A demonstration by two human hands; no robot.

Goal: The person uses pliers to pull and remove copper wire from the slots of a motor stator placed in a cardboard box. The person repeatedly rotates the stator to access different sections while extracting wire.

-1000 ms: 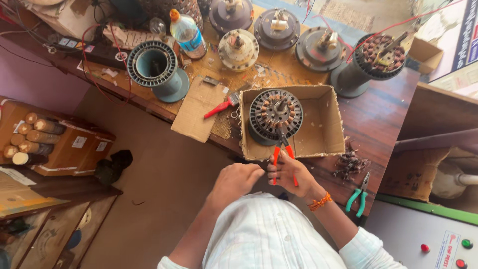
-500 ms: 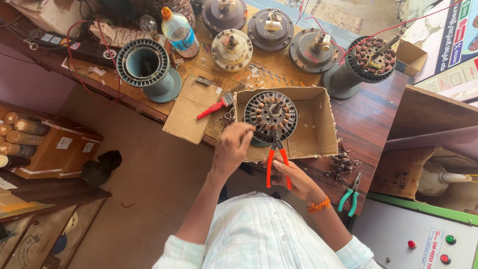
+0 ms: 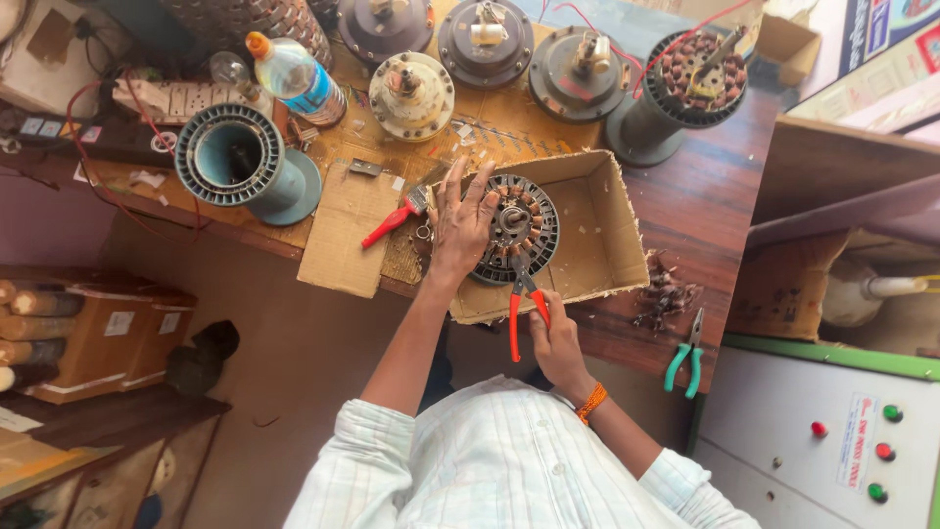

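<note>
A round fan stator with copper windings (image 3: 524,223) lies in a shallow cardboard box (image 3: 612,235) on the wooden bench. My left hand (image 3: 462,220) rests flat on the stator's left side, fingers spread. My right hand (image 3: 556,338) grips red-handled pliers (image 3: 521,302) by the handles, their jaws touching the stator's near edge. An orange thread band is on my right wrist.
A red-handled tool (image 3: 392,220) lies on a cardboard flap left of the box. Green-handled pliers (image 3: 685,355) and a heap of cut copper wire (image 3: 666,292) lie to the right. Several motor housings, a grey ribbed stator core (image 3: 240,162) and a plastic bottle (image 3: 294,73) stand behind.
My left hand has moved forward from near my body onto the stator. My right hand with the pliers has advanced toward the stator, and the view has tilted closer to the bench.
</note>
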